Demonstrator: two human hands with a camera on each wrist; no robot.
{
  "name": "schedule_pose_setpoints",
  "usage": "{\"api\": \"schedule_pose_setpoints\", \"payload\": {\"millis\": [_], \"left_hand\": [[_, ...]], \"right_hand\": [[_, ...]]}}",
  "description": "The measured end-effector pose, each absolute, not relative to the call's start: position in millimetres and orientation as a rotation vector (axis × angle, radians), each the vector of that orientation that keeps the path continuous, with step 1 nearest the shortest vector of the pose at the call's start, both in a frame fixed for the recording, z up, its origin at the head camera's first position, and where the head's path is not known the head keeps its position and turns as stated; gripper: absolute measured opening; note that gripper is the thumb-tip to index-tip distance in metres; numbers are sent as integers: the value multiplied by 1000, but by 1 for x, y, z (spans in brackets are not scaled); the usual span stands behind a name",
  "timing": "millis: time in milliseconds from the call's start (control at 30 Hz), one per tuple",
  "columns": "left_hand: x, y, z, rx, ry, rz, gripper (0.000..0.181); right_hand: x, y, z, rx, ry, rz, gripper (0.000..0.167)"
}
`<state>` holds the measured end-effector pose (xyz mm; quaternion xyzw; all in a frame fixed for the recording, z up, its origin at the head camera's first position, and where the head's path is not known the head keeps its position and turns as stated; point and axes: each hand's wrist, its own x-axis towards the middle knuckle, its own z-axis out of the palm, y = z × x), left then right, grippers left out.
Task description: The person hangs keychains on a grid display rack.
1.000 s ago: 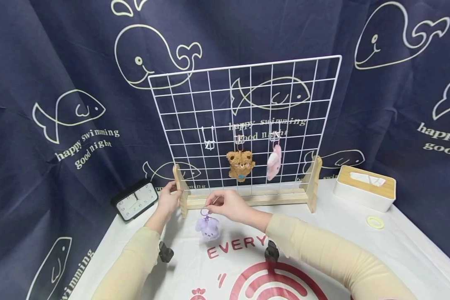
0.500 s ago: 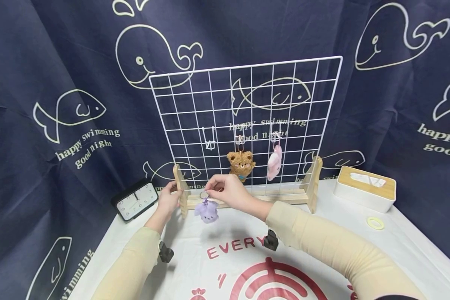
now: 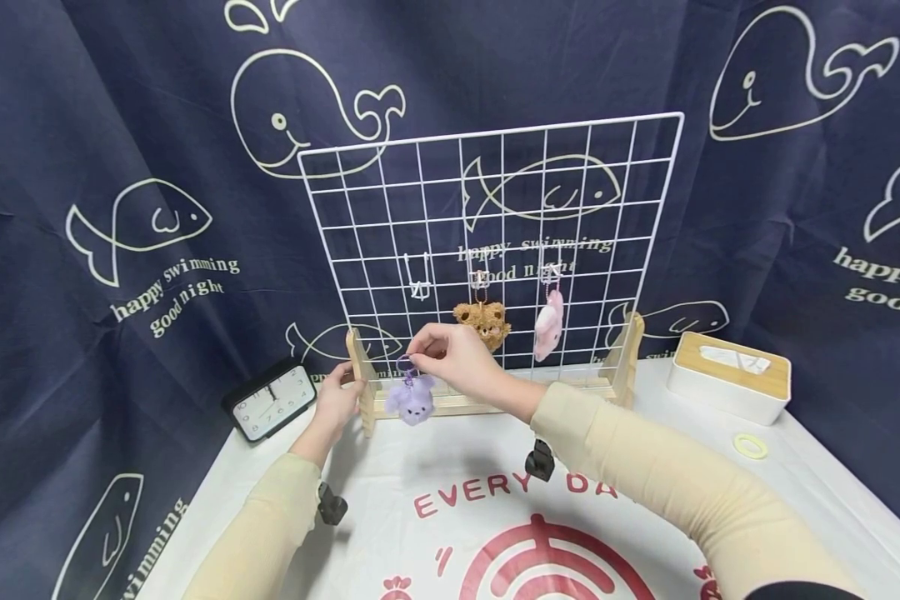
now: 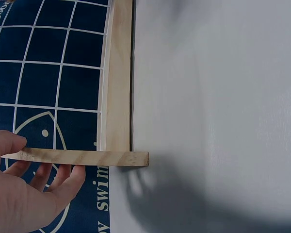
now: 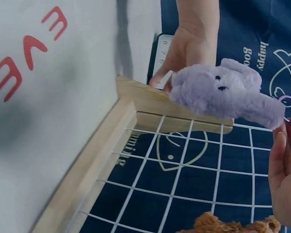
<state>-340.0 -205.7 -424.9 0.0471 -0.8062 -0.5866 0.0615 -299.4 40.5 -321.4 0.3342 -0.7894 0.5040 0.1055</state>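
Thumb and fingers of my right hand (image 3: 457,358) pinch the ring of a fluffy purple plush keychain (image 3: 412,400), which dangles in front of the lower left of a white wire grid rack (image 3: 521,225). In the right wrist view the purple plush (image 5: 218,92) covers part of the rack's wooden foot. My left hand (image 4: 34,189) grips that left wooden foot (image 4: 87,157), thumb on one side and fingers on the other. A white hook (image 3: 419,287) on the grid is bare. A brown bear plush (image 3: 482,321), partly behind my right hand, and a pink plush (image 3: 548,327) hang from other hooks.
A black-framed clock (image 3: 273,402) stands left of the rack. At the right are a white tissue box (image 3: 727,379) with a wooden lid and a pale yellow ring (image 3: 751,445). A dark printed curtain (image 3: 157,100) hangs behind the white table (image 3: 390,508).
My right hand has risen with the purple plush keychain, from just over the table to the grid's lower part. It now covers the bear's lower part. My left hand stays on the wooden foot.
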Motion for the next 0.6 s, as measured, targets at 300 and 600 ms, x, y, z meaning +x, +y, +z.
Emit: {"api": "schedule_pose_setpoints", "payload": {"millis": [300, 600], "left_hand": [[-341, -205, -425, 137, -2422, -1779, 47], [-341, -204, -425, 143, -2415, -1783, 47]], "right_hand": [[-304, 40, -306, 925, -2275, 1468, 5], [-310, 40, -291, 849, -2222, 1455, 5]]}}
